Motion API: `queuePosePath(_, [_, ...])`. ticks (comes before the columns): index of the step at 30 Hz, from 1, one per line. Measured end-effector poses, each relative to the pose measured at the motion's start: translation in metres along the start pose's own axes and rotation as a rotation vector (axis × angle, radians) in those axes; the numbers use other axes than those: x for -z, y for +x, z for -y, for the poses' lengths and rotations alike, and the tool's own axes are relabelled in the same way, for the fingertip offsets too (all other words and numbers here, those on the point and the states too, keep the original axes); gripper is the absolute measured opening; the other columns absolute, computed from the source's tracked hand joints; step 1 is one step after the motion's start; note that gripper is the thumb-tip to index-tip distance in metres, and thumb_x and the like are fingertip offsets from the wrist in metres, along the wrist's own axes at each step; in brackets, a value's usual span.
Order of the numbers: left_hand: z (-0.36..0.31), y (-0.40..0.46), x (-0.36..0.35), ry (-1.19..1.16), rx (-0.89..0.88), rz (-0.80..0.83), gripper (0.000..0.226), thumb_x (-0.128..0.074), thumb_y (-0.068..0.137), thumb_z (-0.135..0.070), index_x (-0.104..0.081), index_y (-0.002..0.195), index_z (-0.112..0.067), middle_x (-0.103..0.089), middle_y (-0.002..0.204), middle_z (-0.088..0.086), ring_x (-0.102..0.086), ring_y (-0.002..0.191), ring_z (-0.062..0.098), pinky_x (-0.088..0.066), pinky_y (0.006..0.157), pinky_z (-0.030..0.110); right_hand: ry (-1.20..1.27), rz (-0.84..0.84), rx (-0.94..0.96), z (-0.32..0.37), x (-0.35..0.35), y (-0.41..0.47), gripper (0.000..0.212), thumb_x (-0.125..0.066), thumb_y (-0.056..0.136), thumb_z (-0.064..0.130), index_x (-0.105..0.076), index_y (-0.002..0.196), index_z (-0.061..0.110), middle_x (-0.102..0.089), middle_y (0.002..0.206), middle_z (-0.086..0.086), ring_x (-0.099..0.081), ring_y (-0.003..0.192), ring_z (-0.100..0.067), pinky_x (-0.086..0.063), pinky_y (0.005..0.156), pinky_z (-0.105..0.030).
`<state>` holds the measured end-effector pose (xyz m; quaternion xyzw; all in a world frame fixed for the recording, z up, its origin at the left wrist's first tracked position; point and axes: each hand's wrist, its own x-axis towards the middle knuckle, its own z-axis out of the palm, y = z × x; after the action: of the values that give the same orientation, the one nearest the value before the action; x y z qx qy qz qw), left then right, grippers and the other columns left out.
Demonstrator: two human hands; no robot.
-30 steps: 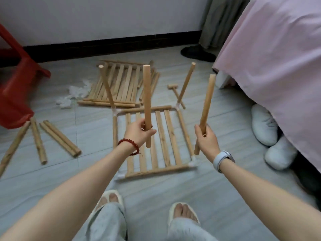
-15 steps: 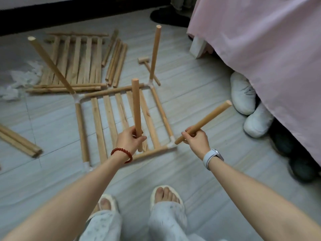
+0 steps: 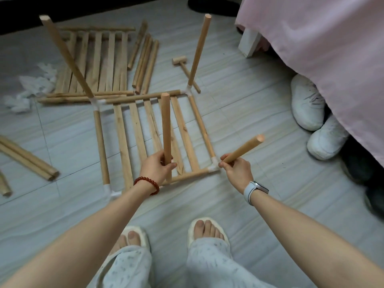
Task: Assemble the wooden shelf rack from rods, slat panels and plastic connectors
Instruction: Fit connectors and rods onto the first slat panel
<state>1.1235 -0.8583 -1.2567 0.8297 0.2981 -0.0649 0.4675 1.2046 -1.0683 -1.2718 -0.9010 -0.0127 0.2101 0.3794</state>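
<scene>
A slatted shelf frame (image 3: 136, 132) lies flat on the floor, with white plastic connectors at its corners. Two rods stand up from its far corners: the left upright (image 3: 66, 56) and the right upright (image 3: 198, 50). My left hand (image 3: 156, 168) grips a wooden rod (image 3: 166, 125) near its lower end and holds it upright over the frame's near side. My right hand (image 3: 235, 169) pinches a second rod (image 3: 243, 149), tilted up to the right, its lower end close to the near right connector (image 3: 214, 166). The near left connector (image 3: 110, 192) holds no upright rod.
A second slat panel (image 3: 99, 61) and loose rods (image 3: 145, 63) lie beyond the frame, with a small wooden mallet (image 3: 182, 66). More rods (image 3: 27, 157) lie at the left, white packing scraps (image 3: 33, 86) further back. A pink-covered bed (image 3: 322, 59) and white shoes (image 3: 311, 113) stand at the right.
The view has dipped toward the floor. My right hand has tilted its rod from upright to slanting and brought its lower end down next to the near right connector. The left rod stays upright.
</scene>
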Motion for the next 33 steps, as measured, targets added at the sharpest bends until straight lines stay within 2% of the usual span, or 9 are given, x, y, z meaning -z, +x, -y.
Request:
queuePosePath(2, [0.006, 0.004, 0.003, 0.034, 0.019, 0.0, 0.015, -0.068, 0.083, -0.015, -0.061, 0.095, -0.012, -0.061, 0.09, -0.003, -0.056, 0.088, 0.014, -0.043, 0.078, 0.023, -0.02, 0.002, 0.018, 0.0, -0.004, 0.002, 0.016, -0.062, 0.088, 0.016, -0.066, 0.101, 0.007, -0.069, 0.097, -0.012, -0.059, 0.102, -0.024, -0.041, 0.088, -0.023])
queuePosePath(8, [0.016, 0.005, 0.01, 0.013, 0.066, -0.041, 0.014, -0.068, 0.083, -0.016, -0.063, 0.094, -0.009, -0.061, 0.089, -0.001, -0.057, 0.084, 0.014, -0.043, 0.075, 0.023, -0.056, 0.029, -0.006, -0.005, -0.01, 0.002, 0.02, -0.061, 0.09, 0.019, -0.065, 0.105, 0.007, -0.069, 0.099, -0.013, -0.059, 0.104, -0.027, -0.038, 0.085, -0.022])
queuePosePath(14, [0.018, 0.001, 0.024, -0.143, 0.108, -0.082, 0.009, -0.068, 0.083, -0.019, -0.061, 0.088, -0.02, -0.063, 0.083, -0.004, -0.064, 0.089, 0.021, -0.052, 0.087, 0.04, -0.023, 0.081, -0.09, 0.004, -0.007, 0.001, 0.025, -0.058, 0.091, 0.019, -0.063, 0.112, 0.006, -0.066, 0.109, -0.013, -0.055, 0.112, -0.028, -0.038, 0.09, -0.026])
queuePosePath(18, [0.022, -0.011, 0.043, -0.191, 0.094, -0.162, 0.011, -0.067, 0.083, -0.011, -0.063, 0.093, -0.013, -0.063, 0.082, 0.0, -0.061, 0.087, 0.02, -0.049, 0.086, 0.033, -0.039, 0.061, -0.165, 0.01, -0.012, -0.011, 0.033, -0.05, 0.095, 0.024, -0.055, 0.122, 0.004, -0.06, 0.123, -0.014, -0.05, 0.119, -0.031, -0.038, 0.091, -0.029])
queuePosePath(21, [0.03, -0.019, 0.06, -0.18, 0.101, -0.24, 0.014, -0.067, 0.083, -0.01, -0.063, 0.096, -0.012, -0.063, 0.088, 0.001, -0.058, 0.088, 0.016, -0.044, 0.082, 0.027, -0.176, 0.173, -0.292, 0.018, -0.031, -0.022, 0.041, -0.043, 0.096, 0.026, -0.046, 0.134, 0.01, -0.056, 0.126, -0.016, -0.053, 0.115, -0.035, -0.042, 0.088, -0.032])
queuePosePath(24, [0.046, -0.029, 0.081, -0.14, 0.089, -0.31, 0.015, -0.069, 0.08, -0.011, -0.063, 0.093, -0.016, -0.066, 0.087, -0.002, -0.06, 0.087, 0.015, -0.044, 0.084, 0.028, -0.345, 0.328, -0.113, 0.041, -0.064, -0.03, 0.038, -0.041, 0.094, 0.016, -0.05, 0.129, 0.008, -0.054, 0.131, -0.016, -0.052, 0.119, -0.033, -0.043, 0.096, -0.034])
queuePosePath(28, [0.075, -0.048, 0.109, -0.157, 0.099, -0.379, 0.015, -0.07, 0.079, -0.007, -0.063, 0.089, -0.015, -0.065, 0.084, -0.004, -0.06, 0.084, 0.012, -0.044, 0.084, 0.024, -0.572, 0.556, 0.446, 0.082, -0.117, -0.036, 0.046, -0.038, 0.095, 0.009, -0.039, 0.141, 0.015, -0.048, 0.14, -0.011, -0.044, 0.127, -0.03, -0.04, 0.1, -0.038])
queuePosePath(30, [0.092, -0.056, 0.117, -0.18, 0.126, -0.4, 0.014, -0.071, 0.079, -0.005, -0.064, 0.088, -0.014, -0.065, 0.084, -0.004, -0.06, 0.083, 0.011, -0.043, 0.08, 0.019, -0.772, 0.696, 0.665, 0.092, -0.146, -0.036, 0.052, -0.036, 0.095, 0.005, -0.027, 0.146, 0.011, -0.034, 0.148, -0.011, -0.032, 0.135, -0.03, -0.033, 0.105, -0.041])
queuePosePath(33, [0.116, -0.065, 0.121, -0.232, 0.156, -0.406, 0.016, -0.071, 0.077, -0.003, -0.065, 0.088, -0.014, -0.064, 0.08, -0.009, -0.06, 0.08, 0.006, -0.043, 0.074, 0.01, -1.031, 0.788, 0.747, 0.092, -0.181, -0.034, 0.053, -0.025, 0.101, 0.011, -0.008, 0.15, 0.019, -0.006, 0.158, -0.003, -0.007, 0.145, -0.028, -0.02, 0.112, -0.045])
